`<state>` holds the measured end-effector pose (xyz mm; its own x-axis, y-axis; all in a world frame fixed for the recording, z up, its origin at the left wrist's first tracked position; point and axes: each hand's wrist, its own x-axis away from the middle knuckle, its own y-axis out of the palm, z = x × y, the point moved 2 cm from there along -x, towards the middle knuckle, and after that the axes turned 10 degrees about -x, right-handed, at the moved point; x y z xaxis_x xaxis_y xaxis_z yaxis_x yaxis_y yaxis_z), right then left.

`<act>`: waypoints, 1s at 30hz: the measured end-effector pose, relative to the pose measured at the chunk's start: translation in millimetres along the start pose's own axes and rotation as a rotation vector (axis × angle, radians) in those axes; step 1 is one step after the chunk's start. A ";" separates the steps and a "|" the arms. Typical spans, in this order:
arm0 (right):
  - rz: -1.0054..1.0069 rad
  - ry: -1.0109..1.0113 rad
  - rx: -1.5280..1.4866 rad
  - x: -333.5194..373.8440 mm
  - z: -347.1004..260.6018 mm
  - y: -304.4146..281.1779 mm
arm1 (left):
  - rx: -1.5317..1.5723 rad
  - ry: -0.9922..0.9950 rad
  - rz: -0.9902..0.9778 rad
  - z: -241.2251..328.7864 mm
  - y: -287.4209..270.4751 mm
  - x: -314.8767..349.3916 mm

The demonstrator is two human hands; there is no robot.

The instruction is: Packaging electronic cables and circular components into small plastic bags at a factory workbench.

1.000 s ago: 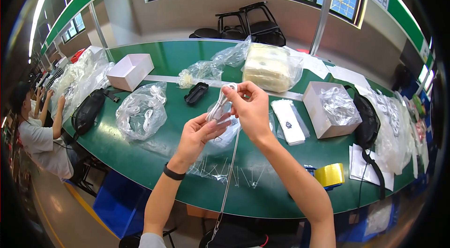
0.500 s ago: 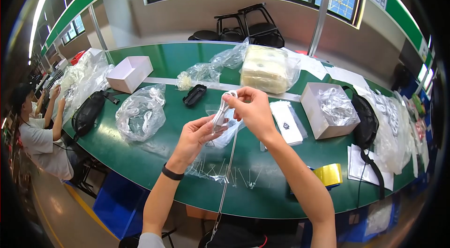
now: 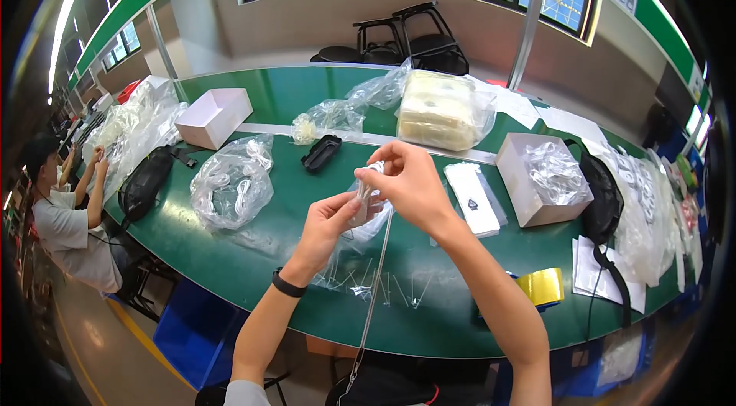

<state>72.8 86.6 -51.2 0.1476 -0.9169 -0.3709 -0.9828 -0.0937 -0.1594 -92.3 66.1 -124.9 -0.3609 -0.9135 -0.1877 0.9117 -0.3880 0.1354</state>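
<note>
Over the middle of the green table [image 3: 230, 260], your left hand [image 3: 328, 223] and right hand [image 3: 414, 185] both pinch the looped white cable [image 3: 363, 193]; should either grip slacken, its coils could spring apart and drop onto the scattered thin strips [image 3: 360, 292].

A green table [image 3: 288, 193] carries, on its left, a pale box [image 3: 199, 132] and a clear bag of white cables [image 3: 230, 184]; a black case [image 3: 323, 153] lies toward the middle. A plastic-wrapped bundle [image 3: 437, 111] sits farther back. Rightward rest an open box [image 3: 537, 212] and yellow tape [image 3: 543, 286]; thin strands [image 3: 383, 289] near the front are possibly ties.
</note>
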 end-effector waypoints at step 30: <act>0.059 0.165 0.005 2.6 -16.5 -5.5 | -0.088 -0.089 -0.081 -6.9 4.3 0.1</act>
<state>76.8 78.3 -36.1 0.0687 -0.9720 -0.2246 -0.9886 -0.0361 -0.1460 -87.0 65.2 -131.1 -0.4464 -0.8884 -0.1067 0.8911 -0.4522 0.0372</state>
